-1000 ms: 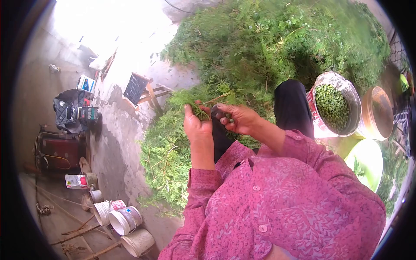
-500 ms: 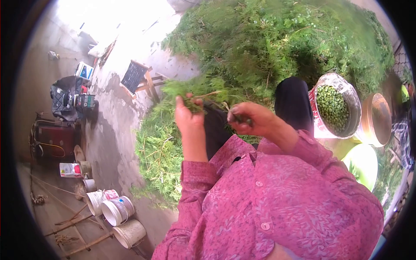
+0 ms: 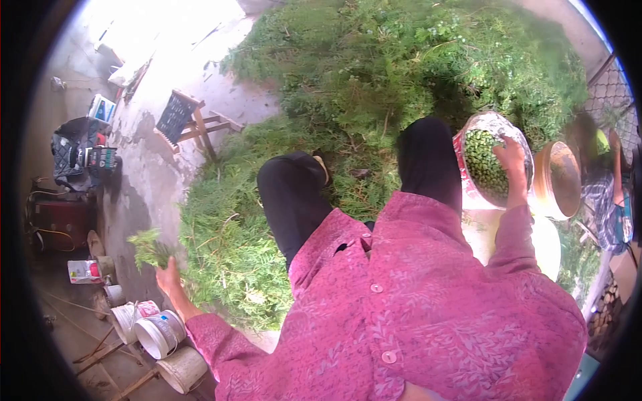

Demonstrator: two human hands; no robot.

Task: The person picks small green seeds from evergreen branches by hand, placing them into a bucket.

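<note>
My left hand is held out to the left, its fingers closed round a green sprig. Over on the right, my right hand reaches over the rim of a red and white bucket holding small green cones or berries. Its fingers are spread at the top of them; whether anything is between the fingers cannot be made out. Leafy green branches are heaped in front of my knees and continue down the left side.
A small stool stands left of the heap. White buckets are at the lower left. An orange-rimmed bucket and a pale green container are at the right. Another person's checked sleeve shows at the far right.
My hands have moved apart from in front of my lap. The left swung out left with the sprig; the right went to the bucket. The view has shifted slightly.
</note>
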